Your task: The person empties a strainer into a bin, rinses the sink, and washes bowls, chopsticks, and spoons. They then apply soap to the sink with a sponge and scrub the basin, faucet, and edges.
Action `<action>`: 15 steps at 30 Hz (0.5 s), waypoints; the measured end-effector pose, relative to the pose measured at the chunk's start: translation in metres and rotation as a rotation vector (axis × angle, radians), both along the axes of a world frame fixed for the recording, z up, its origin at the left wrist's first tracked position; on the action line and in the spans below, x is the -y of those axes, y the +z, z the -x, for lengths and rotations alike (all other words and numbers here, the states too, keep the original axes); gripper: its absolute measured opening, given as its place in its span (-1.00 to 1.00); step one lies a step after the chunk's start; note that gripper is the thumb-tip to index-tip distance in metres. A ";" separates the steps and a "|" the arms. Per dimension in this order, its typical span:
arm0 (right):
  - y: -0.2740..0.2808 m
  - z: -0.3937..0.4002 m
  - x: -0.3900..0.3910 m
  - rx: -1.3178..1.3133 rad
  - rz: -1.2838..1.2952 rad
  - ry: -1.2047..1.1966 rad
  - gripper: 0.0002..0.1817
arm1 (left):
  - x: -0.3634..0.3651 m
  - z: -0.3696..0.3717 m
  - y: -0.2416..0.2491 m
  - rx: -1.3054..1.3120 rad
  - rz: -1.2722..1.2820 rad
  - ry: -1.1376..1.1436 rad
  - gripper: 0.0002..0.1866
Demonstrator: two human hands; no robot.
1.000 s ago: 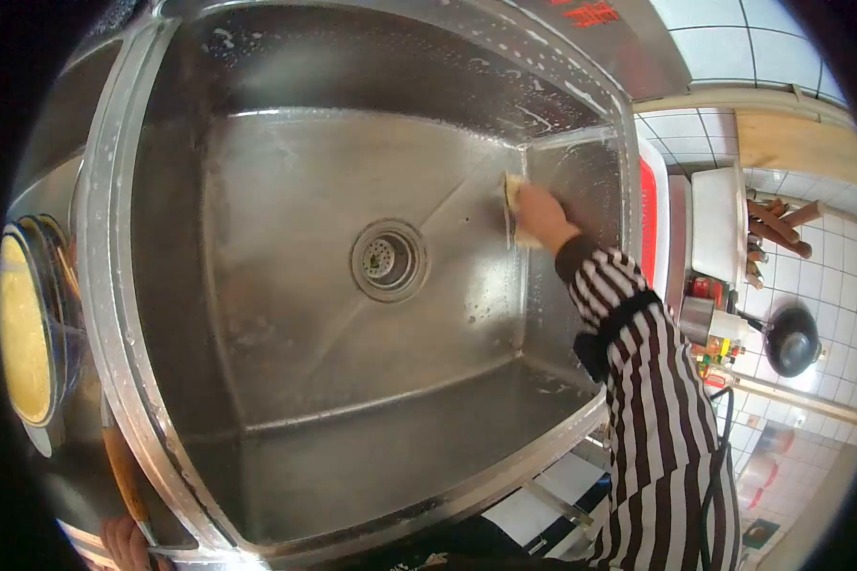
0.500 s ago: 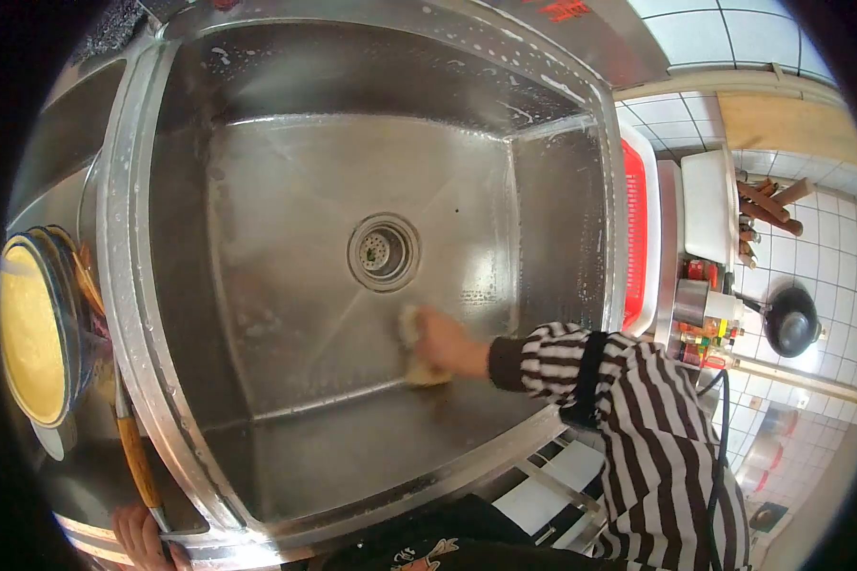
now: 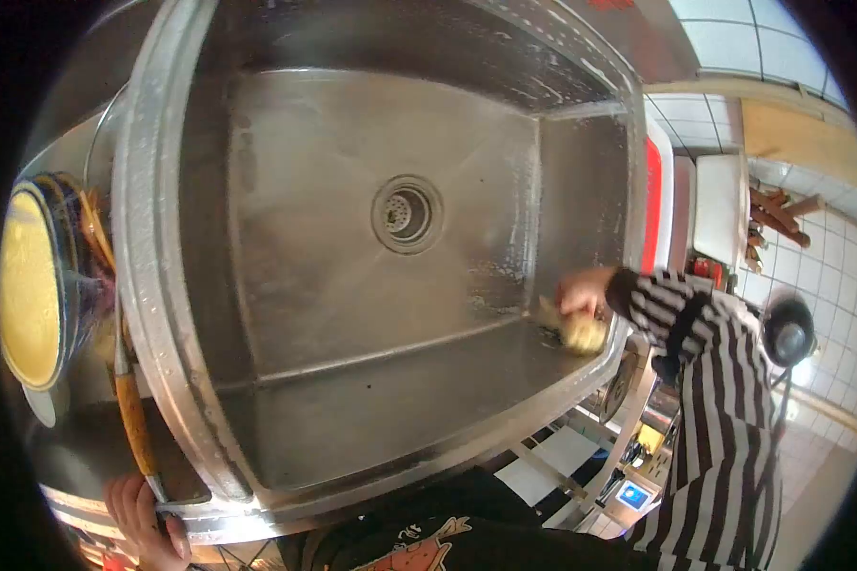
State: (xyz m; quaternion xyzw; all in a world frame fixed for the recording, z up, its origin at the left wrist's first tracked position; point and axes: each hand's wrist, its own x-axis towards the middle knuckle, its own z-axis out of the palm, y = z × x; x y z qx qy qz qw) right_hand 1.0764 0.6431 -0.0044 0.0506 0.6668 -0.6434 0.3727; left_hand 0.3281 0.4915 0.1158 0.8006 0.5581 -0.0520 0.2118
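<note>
A large steel sink point(image 3: 352, 314) with a round drain point(image 3: 407, 214) fills the middle of the head view. At its near right corner, my right hand point(image 3: 586, 290), below a striped sleeve, is closed on a pale yellow cloth or sponge point(image 3: 583, 333) pressed against the sink wall. My left hand point(image 3: 143, 523) rests at the sink's front left edge, fingers curled over the rim beside the end of a wooden-handled utensil point(image 3: 133, 423). Whether it grips the rim or something else is hidden.
Stacked bowls with a yellow inside point(image 3: 30, 285) stand in the left basin. Beyond the right rim are a red basket point(image 3: 652, 205), a white container point(image 3: 721, 209) with wooden handles near it, and a dark wok point(image 3: 788, 328). A shelf frame point(image 3: 552, 471) stands below the front edge.
My right hand has moved right with the yellow cloth or sponge, from the sink floor to the right corner. The camera view has shifted slightly. My left hand remains at the front left edge.
</note>
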 end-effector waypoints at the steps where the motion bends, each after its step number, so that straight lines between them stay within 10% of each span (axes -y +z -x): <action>1: 0.025 0.036 0.030 0.256 0.113 -0.307 -0.84 | 0.000 0.000 0.001 -0.012 0.011 0.016 -0.54; 3: 0.003 0.063 0.093 1.252 -0.726 -0.391 -0.68 | -0.003 0.002 0.000 0.017 0.018 -0.025 -0.54; 6: -0.014 0.165 0.075 0.987 -0.498 -0.456 -0.73 | -0.010 -0.006 0.006 0.049 0.006 0.020 -0.56; 9: -0.046 0.282 0.082 -0.100 -0.546 -0.354 -0.75 | -0.011 -0.008 0.004 0.060 0.002 0.023 -0.57; 10: 0.006 0.359 0.062 0.384 -0.407 -0.530 -0.81 | -0.010 -0.009 0.002 0.059 -0.019 0.017 -0.57; 15: 0.018 0.442 0.032 0.004 -0.280 -0.532 -0.68 | -0.010 -0.008 0.002 0.083 -0.033 0.004 -0.58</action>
